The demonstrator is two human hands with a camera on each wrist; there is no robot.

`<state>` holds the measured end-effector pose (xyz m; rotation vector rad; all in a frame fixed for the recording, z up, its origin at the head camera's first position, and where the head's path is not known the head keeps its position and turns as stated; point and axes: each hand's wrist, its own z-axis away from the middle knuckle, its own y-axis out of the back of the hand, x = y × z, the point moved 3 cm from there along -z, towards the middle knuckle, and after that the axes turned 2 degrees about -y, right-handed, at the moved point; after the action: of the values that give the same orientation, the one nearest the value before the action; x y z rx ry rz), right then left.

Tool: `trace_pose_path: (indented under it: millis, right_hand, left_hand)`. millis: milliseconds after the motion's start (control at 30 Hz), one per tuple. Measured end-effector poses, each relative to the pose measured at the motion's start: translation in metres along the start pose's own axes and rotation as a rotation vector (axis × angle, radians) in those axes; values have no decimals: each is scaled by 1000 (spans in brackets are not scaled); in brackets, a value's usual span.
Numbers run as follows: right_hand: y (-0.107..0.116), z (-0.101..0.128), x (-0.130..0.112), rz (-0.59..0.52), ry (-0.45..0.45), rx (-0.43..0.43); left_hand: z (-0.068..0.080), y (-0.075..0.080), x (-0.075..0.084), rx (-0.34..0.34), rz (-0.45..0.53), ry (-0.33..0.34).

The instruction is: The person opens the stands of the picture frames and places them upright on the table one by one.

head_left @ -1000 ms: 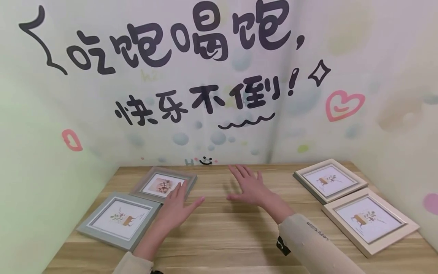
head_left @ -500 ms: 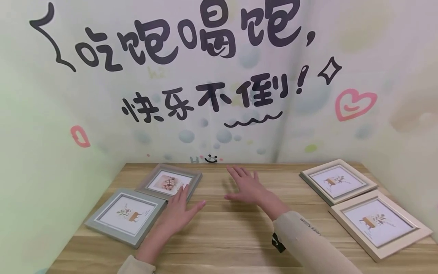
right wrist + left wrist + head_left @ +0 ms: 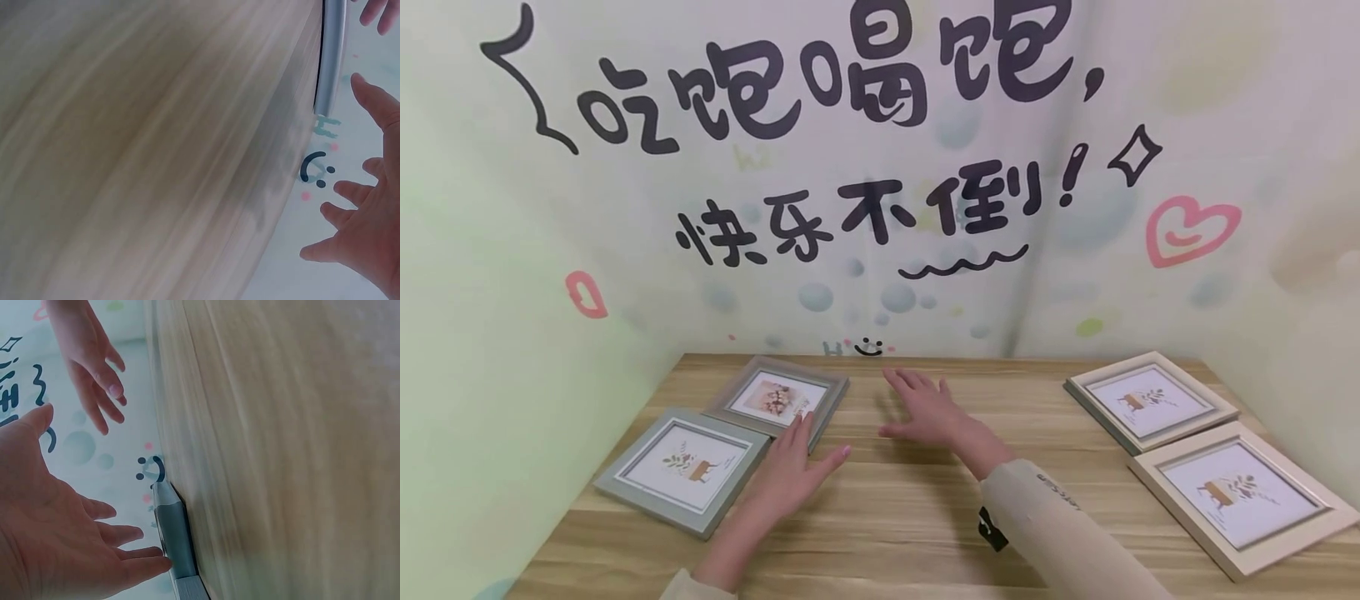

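Note:
Both hands hover above the wooden table (image 3: 880, 533) with fingers spread and nothing held. My left hand (image 3: 786, 475) is nearest two picture frames on the left; in the head view its fingertips overlap the grey-brown frame (image 3: 737, 393) with a flower picture. Beside that wrist lies the grey-blue frame (image 3: 625, 479), showing a plant-and-animal drawing. Around the table's middle, toward the back, hangs my right hand (image 3: 928, 414), palm down, its shadow on the wood. The left wrist view shows the left hand (image 3: 69, 531) apart from the frame's edge (image 3: 176, 534).
Two cream picture frames lie at the right: one at the back (image 3: 1093, 377), the other in front (image 3: 1202, 521), corners touching or nearly so. A pale wall (image 3: 850, 308) with black lettering rises behind the table. Pale walls also flank both sides.
The head view has shifted, so table and frames sit further right in it. My right hand has drifted slightly left, toward the left hand. The picture frames lie as before.

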<state>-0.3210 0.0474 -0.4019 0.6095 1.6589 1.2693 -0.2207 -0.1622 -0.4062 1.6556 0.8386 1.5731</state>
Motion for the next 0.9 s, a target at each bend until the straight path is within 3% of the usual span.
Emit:
trace_pose_path:
  millis: [333, 500, 700, 900]
  right_hand:
    - [-15, -24, -16, -83, 36, -30]
    - [-23, -35, -19, -213, 56, -47]
    - [-32, -49, -21, -316, 77, -38]
    - [-37, -61, -26, -391, 60, -92]
  left_hand:
    - [12, 4, -8, -9, 1, 29]
    - [15, 2, -11, 19, 70, 50]
    - [15, -1, -15, 22, 235, 118]
    - [15, -3, -13, 2, 465, 230]
